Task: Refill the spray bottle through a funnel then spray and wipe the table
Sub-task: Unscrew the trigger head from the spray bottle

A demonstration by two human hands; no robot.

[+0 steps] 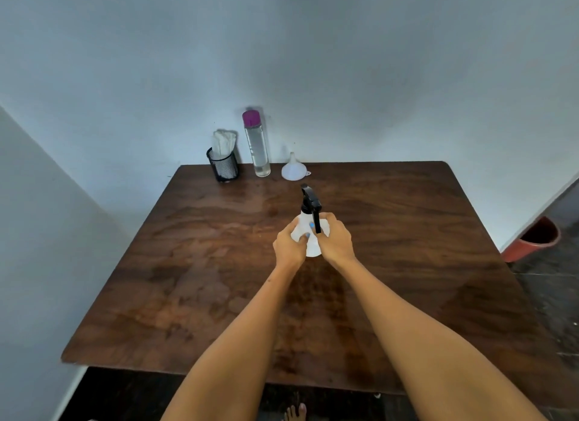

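Both hands, left point(289, 245) and right point(335, 240), wrap the bottle point(310, 232) mid-counter point(188, 279), grip closed on its body. Likely light, smooth plastic; hold body, twist black head. Funnel point(293, 169) at far edge.

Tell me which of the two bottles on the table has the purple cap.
The tall clear bottle standing at the back edge, between the black mesh cup and the funnel. The other, the white spray bottle gripped by both hands, has a black trigger head.
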